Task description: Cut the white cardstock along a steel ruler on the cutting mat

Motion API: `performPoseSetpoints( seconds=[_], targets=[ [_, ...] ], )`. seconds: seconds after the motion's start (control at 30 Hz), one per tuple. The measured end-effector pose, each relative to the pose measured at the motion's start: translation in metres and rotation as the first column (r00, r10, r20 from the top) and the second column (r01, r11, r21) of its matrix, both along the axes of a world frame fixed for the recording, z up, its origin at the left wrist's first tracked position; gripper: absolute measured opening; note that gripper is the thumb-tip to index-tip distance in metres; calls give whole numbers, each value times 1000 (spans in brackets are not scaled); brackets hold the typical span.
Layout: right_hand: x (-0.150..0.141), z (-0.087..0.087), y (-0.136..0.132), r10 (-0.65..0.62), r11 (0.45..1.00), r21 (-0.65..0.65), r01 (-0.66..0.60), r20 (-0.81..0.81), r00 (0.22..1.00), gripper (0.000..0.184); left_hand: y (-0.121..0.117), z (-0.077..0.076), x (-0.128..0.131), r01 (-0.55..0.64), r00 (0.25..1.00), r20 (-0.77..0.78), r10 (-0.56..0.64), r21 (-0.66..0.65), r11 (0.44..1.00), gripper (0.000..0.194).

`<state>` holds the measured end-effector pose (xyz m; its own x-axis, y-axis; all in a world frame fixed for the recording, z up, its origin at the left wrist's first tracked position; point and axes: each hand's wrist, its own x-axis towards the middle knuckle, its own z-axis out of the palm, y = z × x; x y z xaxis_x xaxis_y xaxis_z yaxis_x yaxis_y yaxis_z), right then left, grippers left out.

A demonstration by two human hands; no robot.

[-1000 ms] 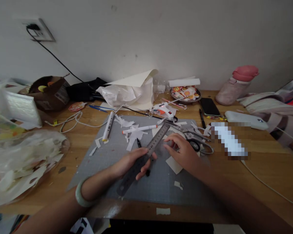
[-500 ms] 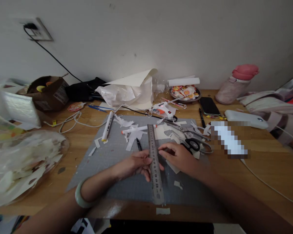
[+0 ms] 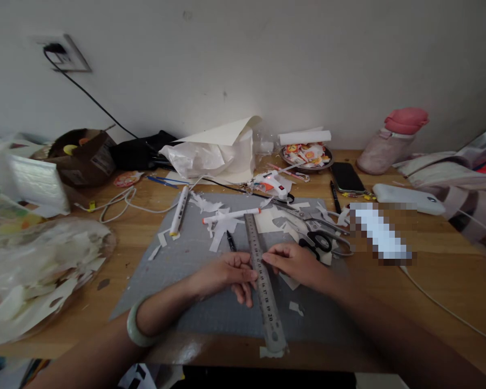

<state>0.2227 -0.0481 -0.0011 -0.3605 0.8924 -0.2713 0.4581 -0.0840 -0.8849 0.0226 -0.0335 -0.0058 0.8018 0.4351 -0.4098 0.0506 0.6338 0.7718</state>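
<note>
A steel ruler (image 3: 266,294) slants over the grey cutting mat (image 3: 157,292), its higher numbers toward me. My left hand (image 3: 230,275), a pale bangle on its wrist, has its thumb on the ruler's left edge with the fingers curled beneath. At the opposite edge, my right hand (image 3: 295,265) pinches the ruler between thumb and forefinger. A black pen (image 3: 231,241) lies just beyond my left fingers. Past the ruler's far end rests a white marker (image 3: 231,215) with orange ends. Scissors (image 3: 318,240) lie by my right hand among paper scraps (image 3: 222,229).
A glue gun (image 3: 273,185) stands behind the mat, near a bowl of wrapped sweets (image 3: 308,155). On the right are a dark phone (image 3: 348,177), a white power bank (image 3: 408,199) and a pink bottle (image 3: 391,143). Plastic bags of scraps (image 3: 44,270) fill the left side.
The ruler has turned a little, its near end swinging right and toward me over a paper scrap at the table edge. My left fingers now show less behind it.
</note>
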Motion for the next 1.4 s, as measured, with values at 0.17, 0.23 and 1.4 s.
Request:
performPoseSetpoints(
  seconds=[0.17, 0.23, 1.4],
  targets=[
    [-1, -7, -1, 47, 997, -59, -47, 7, 999, 28, 0, -1, 0, 23, 999, -35, -23, -6, 1000, 31],
    [-2, -7, 0, 51, 996, -79, -50, 22, 998, 29, 2, 0, -2, 9, 998, -57, -9, 5, 1000, 32],
    [-13, 3, -7, -77, 947, 278, -162, 686, 724, 23, 29, -12, -23, 519, 845, -472, 252, 838, -170, 38]
  ],
)
